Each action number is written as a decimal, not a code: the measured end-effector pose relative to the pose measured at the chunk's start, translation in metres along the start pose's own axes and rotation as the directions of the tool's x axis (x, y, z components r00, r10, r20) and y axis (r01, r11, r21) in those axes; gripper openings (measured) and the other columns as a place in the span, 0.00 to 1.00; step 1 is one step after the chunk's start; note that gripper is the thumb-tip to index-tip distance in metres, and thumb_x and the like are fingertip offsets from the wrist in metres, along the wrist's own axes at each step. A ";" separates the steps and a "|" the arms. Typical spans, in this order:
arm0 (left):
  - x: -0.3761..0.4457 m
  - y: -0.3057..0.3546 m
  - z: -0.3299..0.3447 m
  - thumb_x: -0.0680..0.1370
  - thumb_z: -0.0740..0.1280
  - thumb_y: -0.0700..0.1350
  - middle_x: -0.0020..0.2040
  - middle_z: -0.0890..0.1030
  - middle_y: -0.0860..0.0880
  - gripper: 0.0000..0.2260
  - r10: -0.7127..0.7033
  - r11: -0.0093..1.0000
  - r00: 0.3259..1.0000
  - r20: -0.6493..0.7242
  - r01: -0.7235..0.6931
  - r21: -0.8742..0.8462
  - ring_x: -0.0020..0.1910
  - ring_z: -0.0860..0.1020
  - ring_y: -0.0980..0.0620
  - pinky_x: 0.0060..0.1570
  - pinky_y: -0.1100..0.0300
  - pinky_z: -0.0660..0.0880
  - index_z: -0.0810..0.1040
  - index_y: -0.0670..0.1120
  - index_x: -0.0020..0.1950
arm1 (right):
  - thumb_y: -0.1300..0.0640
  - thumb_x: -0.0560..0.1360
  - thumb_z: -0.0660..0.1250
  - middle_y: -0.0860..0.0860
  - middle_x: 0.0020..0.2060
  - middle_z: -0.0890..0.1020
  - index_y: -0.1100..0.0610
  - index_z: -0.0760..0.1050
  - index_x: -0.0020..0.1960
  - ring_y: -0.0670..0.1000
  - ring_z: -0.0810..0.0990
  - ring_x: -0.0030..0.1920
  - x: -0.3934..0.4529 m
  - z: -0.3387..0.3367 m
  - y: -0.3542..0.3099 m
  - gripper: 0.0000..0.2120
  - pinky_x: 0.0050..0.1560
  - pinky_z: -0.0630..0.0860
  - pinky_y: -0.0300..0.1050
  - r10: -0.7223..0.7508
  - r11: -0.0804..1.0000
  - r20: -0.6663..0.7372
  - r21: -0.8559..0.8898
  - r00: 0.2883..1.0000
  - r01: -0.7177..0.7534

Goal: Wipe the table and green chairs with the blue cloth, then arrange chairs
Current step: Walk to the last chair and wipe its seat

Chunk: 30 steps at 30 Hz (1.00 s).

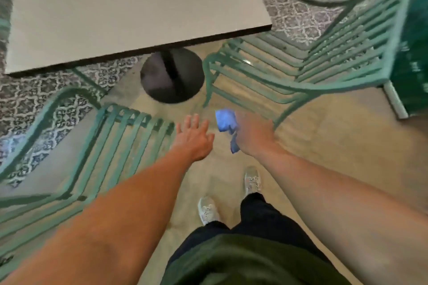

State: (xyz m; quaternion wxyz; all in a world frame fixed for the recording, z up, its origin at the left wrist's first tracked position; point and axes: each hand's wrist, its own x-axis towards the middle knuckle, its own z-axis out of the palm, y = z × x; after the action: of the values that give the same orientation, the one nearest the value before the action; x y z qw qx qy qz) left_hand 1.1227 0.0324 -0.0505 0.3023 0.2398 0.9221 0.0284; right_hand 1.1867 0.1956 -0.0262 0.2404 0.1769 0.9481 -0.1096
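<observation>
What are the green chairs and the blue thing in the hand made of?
The green chairs look like painted metal: thin, stiff slats and curved tube arms. The blue cloth, gripped by the right hand, looks soft fabric, since it bunches and dangles. The picture is blurry, so that's a guess.

Upper left, the desk (pixel 129 14): a pale top, smooth and matt, edged with a dark band. Under it, the base (pixel 172 75) is a black disc with a dull sheen, metal by the look. Lower left, a chair (pixel 111 146) in green painted slats, smooth, satin finish; the chair at right (pixel 324 53) looks the same. Centre, the cloth (pixel 225 121) is soft blue fabric, crumpled, blurred. The floor (pixel 324 146) is plain beige and matt at the bottom, patterned grey tile up top.
</observation>
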 end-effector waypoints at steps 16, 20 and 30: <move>0.043 0.387 0.056 0.79 0.44 0.65 0.80 0.47 0.45 0.31 0.427 0.842 0.887 0.175 -0.461 0.281 0.78 0.44 0.44 0.72 0.40 0.42 0.50 0.52 0.79 | 0.48 0.79 0.53 0.54 0.75 0.54 0.53 0.50 0.75 0.62 0.48 0.74 -0.126 0.020 0.376 0.27 0.69 0.47 0.69 0.539 0.827 0.030 0.168 0.841 -0.536; 0.055 0.468 0.055 0.79 0.44 0.64 0.80 0.48 0.46 0.30 0.460 0.825 0.877 0.141 -0.481 0.298 0.78 0.45 0.45 0.73 0.41 0.45 0.51 0.52 0.79 | 0.51 0.79 0.52 0.53 0.68 0.65 0.53 0.61 0.68 0.60 0.57 0.70 -0.140 -0.003 0.453 0.19 0.66 0.53 0.67 0.528 0.838 0.024 0.146 0.849 -0.525; 0.134 0.587 0.022 0.79 0.44 0.63 0.79 0.54 0.45 0.30 0.422 0.841 0.901 0.100 -0.430 0.328 0.77 0.50 0.43 0.71 0.40 0.49 0.55 0.51 0.78 | 0.50 0.77 0.55 0.52 0.60 0.74 0.53 0.68 0.61 0.56 0.67 0.62 -0.085 -0.089 0.572 0.15 0.63 0.58 0.62 0.469 0.869 0.060 0.150 0.881 -0.472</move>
State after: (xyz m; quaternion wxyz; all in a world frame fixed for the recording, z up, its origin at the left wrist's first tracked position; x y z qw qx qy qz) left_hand 1.2907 0.6101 -0.0249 0.2530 0.4875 0.8328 -0.0688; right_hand 1.4417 0.7198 0.0223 0.2552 0.4199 0.8619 -0.1257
